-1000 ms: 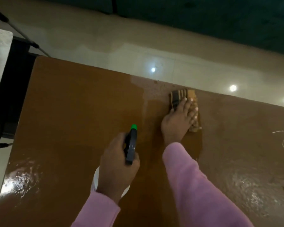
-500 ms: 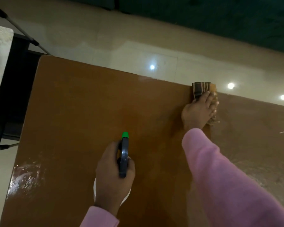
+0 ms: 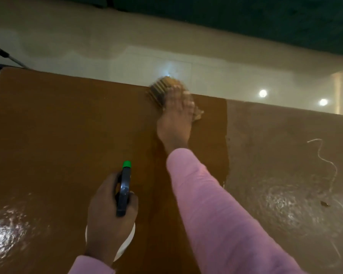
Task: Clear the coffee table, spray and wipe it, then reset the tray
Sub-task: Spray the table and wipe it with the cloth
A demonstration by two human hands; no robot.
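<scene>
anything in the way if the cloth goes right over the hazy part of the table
Nothing lies next to the cloth under the right hand. Farther right, on the hazy part of the table, lie a thin string and a small dark speck.

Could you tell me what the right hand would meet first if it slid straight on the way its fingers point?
Nothing on the table, it seems: the right hand presses the cloth at its far edge, so it would slide off over the pale floor. Depth beyond is unclear.
</scene>
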